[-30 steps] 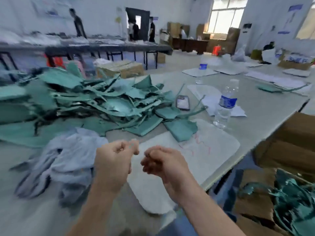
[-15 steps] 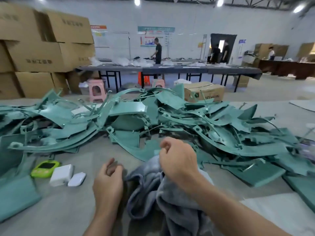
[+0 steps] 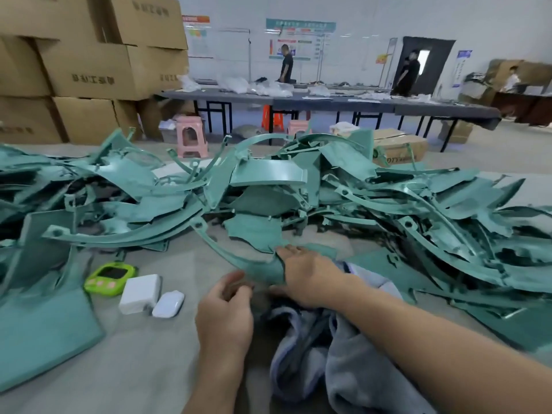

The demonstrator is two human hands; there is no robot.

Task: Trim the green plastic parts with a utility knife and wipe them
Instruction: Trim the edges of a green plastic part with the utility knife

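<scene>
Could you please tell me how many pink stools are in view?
2. One pink stool stands left, before the cardboard boxes; the second pink stool is further right, partly hidden behind the green plastic parts. Others may be hidden.

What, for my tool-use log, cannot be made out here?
Head view:
- Left hand: curled fingers hide its palm; no utility knife identifiable.
- Curved green plastic part: near end hidden under right hand.
- Crumpled grey cloth: cut off by bottom edge.
- Wall posters: text too small.
</scene>
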